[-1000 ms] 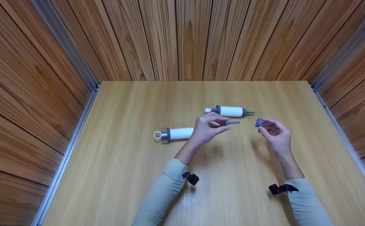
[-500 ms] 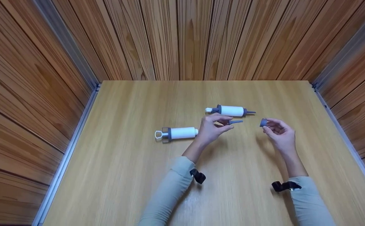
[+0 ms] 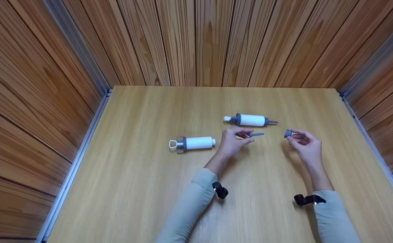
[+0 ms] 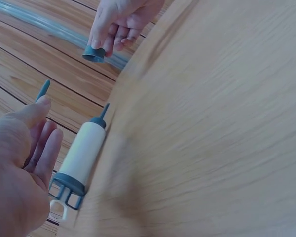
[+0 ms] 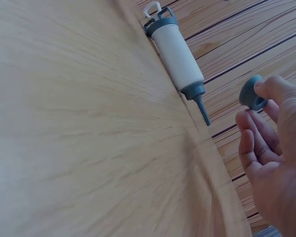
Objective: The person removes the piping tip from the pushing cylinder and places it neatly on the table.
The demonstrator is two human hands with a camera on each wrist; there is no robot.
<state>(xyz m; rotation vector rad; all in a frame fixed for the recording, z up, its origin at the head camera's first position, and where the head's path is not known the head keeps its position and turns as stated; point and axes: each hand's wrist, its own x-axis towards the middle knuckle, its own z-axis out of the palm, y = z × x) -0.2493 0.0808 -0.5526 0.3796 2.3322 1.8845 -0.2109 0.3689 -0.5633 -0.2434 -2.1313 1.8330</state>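
Between thumb and fingertips, my left hand (image 3: 231, 141) pinches a slim blue-grey nozzle (image 3: 258, 134) that points right. My right hand (image 3: 307, 145) pinches a small blue-grey flared collar (image 3: 288, 133), a short way right of the nozzle's tip and apart from it. In the right wrist view the collar (image 5: 252, 93) shows a round opening. Left of my left hand lies a white syringe (image 3: 199, 142) with a loop handle and a bare white front end. Behind the hands lies a second syringe (image 3: 252, 120), its dark nozzle attached. Both hands are above the table.
The wooden table (image 3: 125, 189) has metal rails along both sides. Wood-plank walls (image 3: 210, 44) stand at the back, left and right. A black wrist camera (image 3: 220, 190) sits on the left sleeve, and another black camera (image 3: 304, 199) on the right.
Both hands have shifted a little to the right, still holding the nozzle and the collar. The nearer syringe's front end, earlier hidden by the left hand, now shows. The head view has shifted slightly.
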